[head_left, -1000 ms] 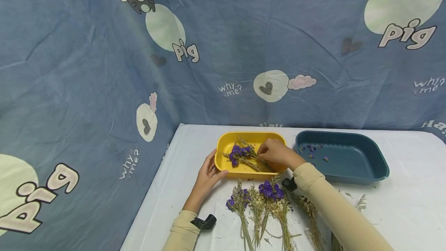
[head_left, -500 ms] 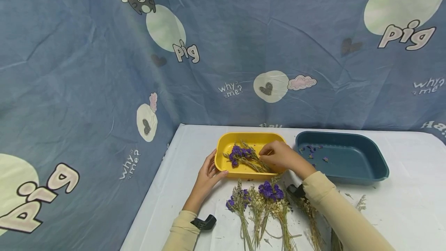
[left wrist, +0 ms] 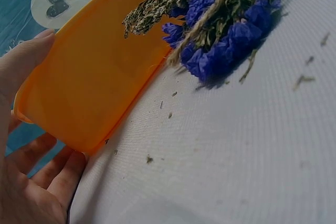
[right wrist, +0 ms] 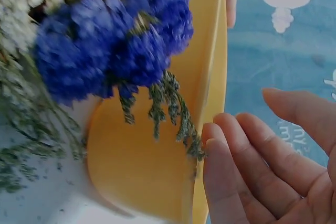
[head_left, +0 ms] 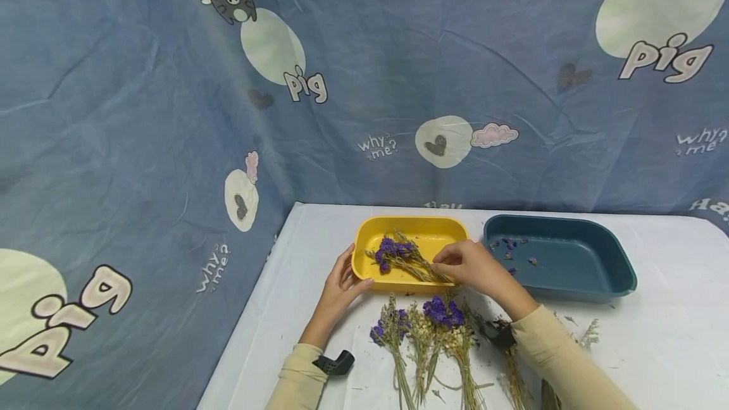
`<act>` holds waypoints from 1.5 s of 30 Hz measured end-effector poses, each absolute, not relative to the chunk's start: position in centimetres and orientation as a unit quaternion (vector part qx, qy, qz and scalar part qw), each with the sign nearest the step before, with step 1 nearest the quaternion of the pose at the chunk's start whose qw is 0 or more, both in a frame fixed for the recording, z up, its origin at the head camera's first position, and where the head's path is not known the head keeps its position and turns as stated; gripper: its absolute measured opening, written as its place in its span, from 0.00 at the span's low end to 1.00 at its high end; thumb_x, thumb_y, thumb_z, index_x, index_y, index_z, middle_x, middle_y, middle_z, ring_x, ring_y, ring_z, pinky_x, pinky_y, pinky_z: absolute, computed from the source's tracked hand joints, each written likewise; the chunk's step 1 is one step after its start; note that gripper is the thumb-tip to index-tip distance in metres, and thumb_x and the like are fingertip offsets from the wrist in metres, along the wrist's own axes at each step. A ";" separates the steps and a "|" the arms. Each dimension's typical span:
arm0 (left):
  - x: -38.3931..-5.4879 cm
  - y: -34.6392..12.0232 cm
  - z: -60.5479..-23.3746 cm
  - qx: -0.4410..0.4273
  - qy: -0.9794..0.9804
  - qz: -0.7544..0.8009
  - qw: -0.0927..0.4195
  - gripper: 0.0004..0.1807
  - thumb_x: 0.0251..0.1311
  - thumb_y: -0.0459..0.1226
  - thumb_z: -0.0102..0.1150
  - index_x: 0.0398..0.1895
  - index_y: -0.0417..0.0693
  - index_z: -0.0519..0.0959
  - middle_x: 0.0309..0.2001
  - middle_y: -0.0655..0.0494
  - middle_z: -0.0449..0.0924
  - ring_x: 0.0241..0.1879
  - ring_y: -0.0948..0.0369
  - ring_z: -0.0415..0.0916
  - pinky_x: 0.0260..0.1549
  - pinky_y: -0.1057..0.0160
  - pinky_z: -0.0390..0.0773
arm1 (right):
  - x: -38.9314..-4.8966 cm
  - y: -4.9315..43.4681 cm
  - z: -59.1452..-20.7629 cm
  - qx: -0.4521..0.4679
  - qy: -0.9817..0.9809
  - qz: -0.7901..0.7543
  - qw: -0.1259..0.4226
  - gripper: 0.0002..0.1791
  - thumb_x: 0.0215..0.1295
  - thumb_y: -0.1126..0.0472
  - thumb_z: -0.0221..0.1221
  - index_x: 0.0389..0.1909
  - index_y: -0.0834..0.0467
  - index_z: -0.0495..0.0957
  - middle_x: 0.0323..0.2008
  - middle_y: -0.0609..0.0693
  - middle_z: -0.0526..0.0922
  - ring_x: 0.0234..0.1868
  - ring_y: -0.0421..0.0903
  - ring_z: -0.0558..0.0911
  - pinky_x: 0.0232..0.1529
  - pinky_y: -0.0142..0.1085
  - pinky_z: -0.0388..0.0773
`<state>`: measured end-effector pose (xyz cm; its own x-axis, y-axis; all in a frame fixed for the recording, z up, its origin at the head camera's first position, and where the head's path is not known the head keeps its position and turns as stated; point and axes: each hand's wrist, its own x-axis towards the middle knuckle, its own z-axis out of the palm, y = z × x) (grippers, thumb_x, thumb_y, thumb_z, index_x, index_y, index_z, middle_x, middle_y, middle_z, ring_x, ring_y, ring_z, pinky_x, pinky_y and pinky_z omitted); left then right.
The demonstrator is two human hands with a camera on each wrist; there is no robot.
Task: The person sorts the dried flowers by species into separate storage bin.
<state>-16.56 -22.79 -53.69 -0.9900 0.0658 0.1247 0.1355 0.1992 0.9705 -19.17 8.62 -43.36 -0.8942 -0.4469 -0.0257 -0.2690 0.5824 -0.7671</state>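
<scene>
My left hand [head_left: 340, 286] grips the left end of a yellow tub [head_left: 364, 258], its thumb [left wrist: 29, 56] at the rim and the other fingers round the end wall. Inside the tub lies a small bunch of purple dried flowers [head_left: 393, 247], its stems pointing right. Above the tub's right end is my right hand [head_left: 469, 264], fingertips close over the stem ends. The right wrist view shows the right thumb [right wrist: 299, 108] apart from loosely bent fingers, with nothing between them.
A dark blue tub [head_left: 575, 264] with several loose purple petals [head_left: 509, 243] stands right of the yellow one. In front, bunches of dried flowers [head_left: 444, 315] lie in a row on the white tabletop [head_left: 678, 309], partly under the right forearm. Bits of plant are scattered around.
My right hand has drawn back to the right and slightly nearer, baring more of the stems in the yellow tub. The left hand and the flowers have stayed in place.
</scene>
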 end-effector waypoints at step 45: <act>-16.7 -22.8 -53.6 -0.061 -0.774 -0.629 0.026 0.48 0.62 0.37 0.73 0.82 0.63 0.57 0.79 0.53 0.62 0.76 0.51 0.65 0.72 0.64 0.73 | -9.3 9.1 -48.0 -0.190 0.865 -0.427 0.184 0.19 0.69 0.47 0.66 0.19 0.50 0.88 0.12 0.41 0.81 0.14 0.40 0.80 0.23 0.30 0.81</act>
<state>-16.67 -22.75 -53.56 -0.9911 0.0622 0.1174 0.1276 0.2006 0.9713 -9.33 9.11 -47.95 -0.8600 -0.4862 -0.1552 -0.1725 0.5631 -0.8082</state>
